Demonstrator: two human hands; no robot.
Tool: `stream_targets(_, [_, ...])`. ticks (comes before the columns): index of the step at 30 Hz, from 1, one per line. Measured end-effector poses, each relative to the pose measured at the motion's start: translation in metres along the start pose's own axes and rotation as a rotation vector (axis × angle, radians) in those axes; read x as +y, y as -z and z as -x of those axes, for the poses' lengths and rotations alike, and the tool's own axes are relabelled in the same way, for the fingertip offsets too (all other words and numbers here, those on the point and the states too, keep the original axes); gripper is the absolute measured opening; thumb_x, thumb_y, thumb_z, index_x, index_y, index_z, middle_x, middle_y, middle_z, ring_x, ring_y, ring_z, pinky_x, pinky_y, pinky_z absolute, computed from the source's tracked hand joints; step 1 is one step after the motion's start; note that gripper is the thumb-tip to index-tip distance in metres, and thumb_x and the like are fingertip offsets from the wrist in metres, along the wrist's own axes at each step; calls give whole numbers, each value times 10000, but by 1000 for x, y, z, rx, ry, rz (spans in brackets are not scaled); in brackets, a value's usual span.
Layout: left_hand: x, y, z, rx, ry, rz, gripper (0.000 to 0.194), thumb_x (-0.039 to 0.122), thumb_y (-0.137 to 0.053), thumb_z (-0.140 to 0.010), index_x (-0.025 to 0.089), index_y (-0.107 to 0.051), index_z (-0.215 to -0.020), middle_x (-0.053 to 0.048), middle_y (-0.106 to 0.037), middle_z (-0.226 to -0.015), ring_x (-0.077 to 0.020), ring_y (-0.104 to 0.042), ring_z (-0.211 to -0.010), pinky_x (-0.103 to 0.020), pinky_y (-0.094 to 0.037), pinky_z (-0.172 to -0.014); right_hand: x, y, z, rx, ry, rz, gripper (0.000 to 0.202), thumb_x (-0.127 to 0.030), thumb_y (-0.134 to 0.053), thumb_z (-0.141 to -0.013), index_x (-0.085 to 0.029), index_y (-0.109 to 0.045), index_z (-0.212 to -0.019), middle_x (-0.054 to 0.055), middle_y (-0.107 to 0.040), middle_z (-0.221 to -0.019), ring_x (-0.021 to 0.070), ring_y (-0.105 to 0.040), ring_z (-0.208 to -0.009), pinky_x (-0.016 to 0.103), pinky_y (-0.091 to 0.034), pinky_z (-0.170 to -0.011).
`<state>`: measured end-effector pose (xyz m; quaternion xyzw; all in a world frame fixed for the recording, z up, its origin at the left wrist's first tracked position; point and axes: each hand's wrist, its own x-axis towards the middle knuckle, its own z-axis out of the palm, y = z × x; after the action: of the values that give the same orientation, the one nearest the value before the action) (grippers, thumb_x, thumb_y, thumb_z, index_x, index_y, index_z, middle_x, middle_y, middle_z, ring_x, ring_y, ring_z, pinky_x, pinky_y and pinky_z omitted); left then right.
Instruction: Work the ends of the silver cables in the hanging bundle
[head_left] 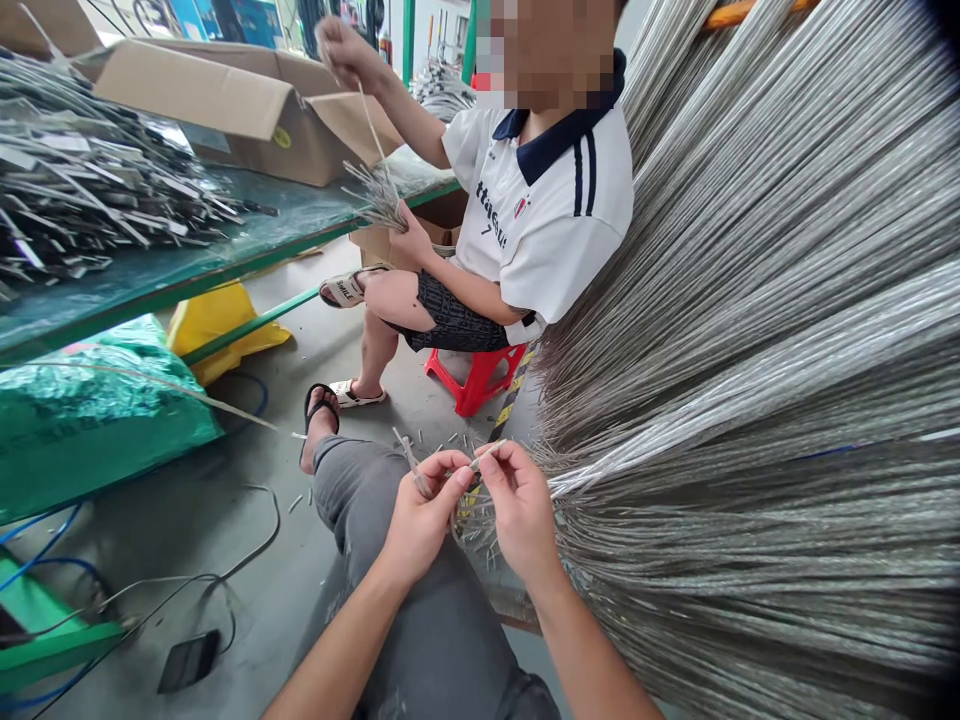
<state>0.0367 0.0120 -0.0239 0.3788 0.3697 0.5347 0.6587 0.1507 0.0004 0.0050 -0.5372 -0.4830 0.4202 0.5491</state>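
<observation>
Lower centre: left hand [424,510] and right hand [517,505] close together, both pinching thin strand [489,455]; left also holds strand bunch [410,458]. Work seems underway, offcuts [295,503] on floor; amount left unclear.

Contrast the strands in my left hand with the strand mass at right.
The strands in the left hand are few; the strand mass holds very many. The strands show only short lengths, while the mass runs beyond the frame's edge. Both look greyish and thin-stranded.
</observation>
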Motion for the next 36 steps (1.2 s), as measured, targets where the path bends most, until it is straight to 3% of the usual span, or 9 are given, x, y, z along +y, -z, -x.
stream_targets(5, [0, 1, 1, -46, 18, 36, 165, 329, -720, -815, 169, -682, -826, 34, -598, -625, -49, -417, -459, -196, -456, -564, -2, -3, -6, -87, -382, -423, 272, -430, -720, -779, -186, -599, -783, -25, -491, -730, 103, -419, -646, 225, -396, -632])
stream_targets(10, [2, 0, 3, -60, 19, 38, 187, 341, -736, -792, 162, -686, -818, -18, -665, -692, -123, -581, -616, -217, -484, -598, 0, -4, -7, -138, -457, -453, 328, -469, -711, -745, -173, -571, -762, -30, -431, -673, 104, -369, -586, 251, -386, -580])
stream_targets(15, [-1, -4, 3, 26, -18, -16, 151, 315, -727, -805, 170, -690, -822, 13, -646, -675, -82, -499, -515, -211, -467, -576, 2, -6, -3, 28, -277, -323, 277, -449, -682, -807, -194, -574, -800, -28, -491, -728, 129, -450, -686, 259, -402, -681])
stream_targets(21, [-5, -3, 2, 71, -45, -52, 158, 324, -729, -799, 172, -693, -828, 5, -654, -732, -93, -521, -563, -204, -447, -560, 6, -3, 5, 176, 303, 346, 124, -289, -585, -907, -204, -574, -818, 24, -587, -818, 168, -527, -756, 302, -423, -694])
stream_targets(23, [-5, -2, 2, 59, -45, -53, 167, 334, -722, -803, 172, -687, -820, 4, -648, -722, -102, -527, -571, -212, -453, -566, 7, -3, 5, 180, 355, 396, 117, -281, -596, -897, -205, -583, -809, 31, -593, -818, 174, -527, -764, 308, -423, -701])
stream_targets(26, [-2, -2, 2, 30, -46, -57, 165, 332, -722, -802, 171, -685, -812, 3, -642, -709, -114, -544, -593, -226, -470, -597, 4, -2, 1, 115, 82, 139, 202, -373, -630, -863, -207, -563, -768, 5, -549, -768, 160, -492, -726, 295, -418, -703])
stream_targets(29, [1, -2, 2, -21, -46, -63, 169, 329, -721, -801, 162, -695, -795, -13, -653, -699, -136, -574, -628, -246, -491, -636, 0, -1, -7, -49, -223, -135, 317, -483, -626, -824, -206, -509, -723, -29, -455, -671, 135, -437, -618, 277, -427, -628])
stream_targets(33, [4, -2, 4, -64, -40, -67, 180, 333, -715, -806, 154, -699, -796, -38, -677, -722, -155, -598, -662, -266, -507, -664, -3, 1, -12, -189, -327, -207, 395, -532, -627, -785, -206, -447, -655, -44, -393, -606, 113, -383, -536, 273, -429, -556])
stream_targets(36, [4, -3, 5, -53, -33, -75, 188, 342, -716, -804, 155, -691, -798, -28, -665, -709, -146, -588, -646, -262, -503, -663, -2, 1, -11, -154, -299, -203, 382, -533, -624, -793, -204, -464, -680, -42, -411, -622, 113, -398, -553, 256, -422, -559])
